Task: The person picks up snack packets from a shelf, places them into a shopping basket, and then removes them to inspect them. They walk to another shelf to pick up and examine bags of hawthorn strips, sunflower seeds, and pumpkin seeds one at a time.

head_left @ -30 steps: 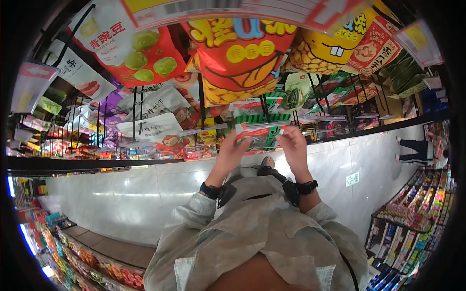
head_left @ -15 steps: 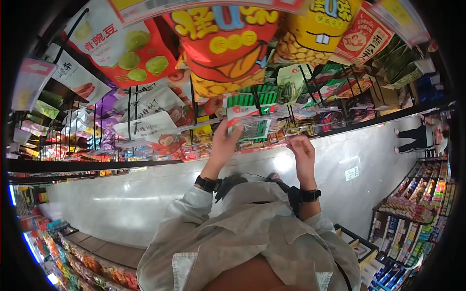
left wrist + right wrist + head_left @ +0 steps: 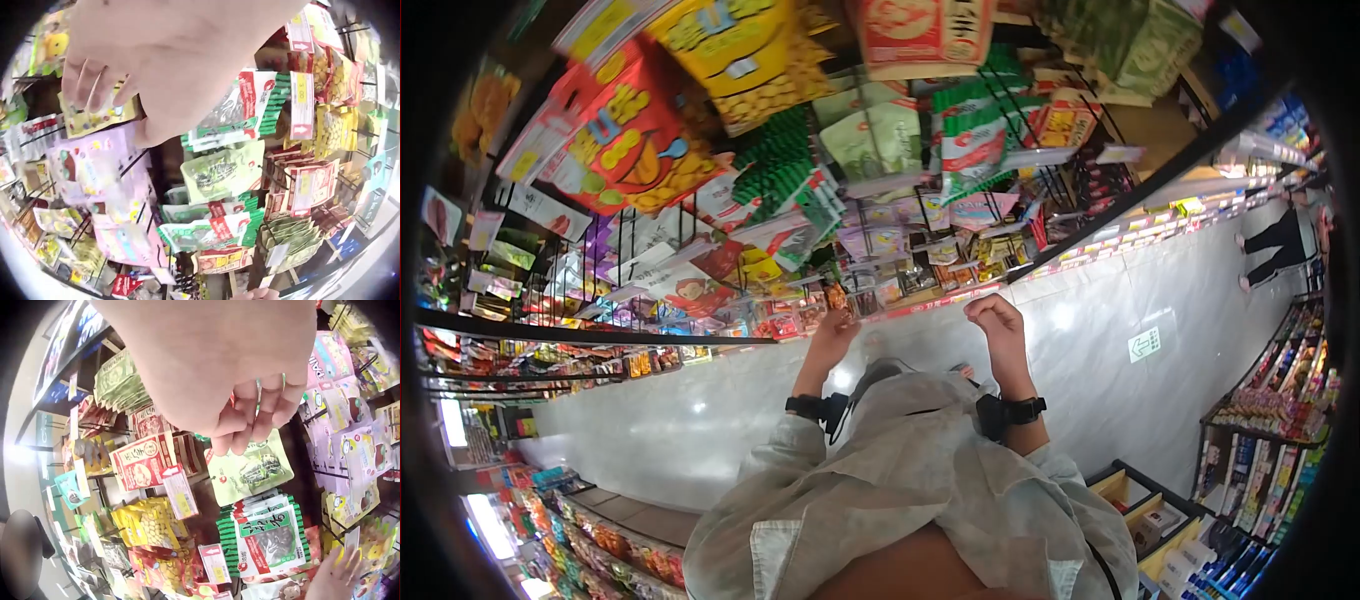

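A shopper's left hand (image 3: pixel 832 335) reaches toward the lower pegs of a snack rack (image 3: pixel 700 338), fingertips at a small dark packet (image 3: pixel 836 296) hanging at about 12 o'clock from the hand. From the head camera it cannot be told whether the fingers pinch it. The left wrist view shows what the head view does not: that hand's fingers (image 3: pixel 87 78) lie loosely bent over a yellow pouch (image 3: pixel 94 119), with nothing clearly gripped. The right hand (image 3: pixel 998 318) is raised at 3 o'clock of the left, well apart from the pegs; the right wrist view shows its fingers (image 3: pixel 250 428) curled inward, empty, above a pale green pouch (image 3: pixel 250 469) and a green-striped seaweed packet (image 3: pixel 269 540). Only the head view takes in the grey shirt (image 3: pixel 920 480), the black wrist straps (image 3: pixel 1010 410), the pale tiled floor (image 3: pixel 1100 330) and a second person's legs (image 3: pixel 1272 250) at 2 o'clock down the aisle. Hanging bags crowd the pegs and overlap one another.
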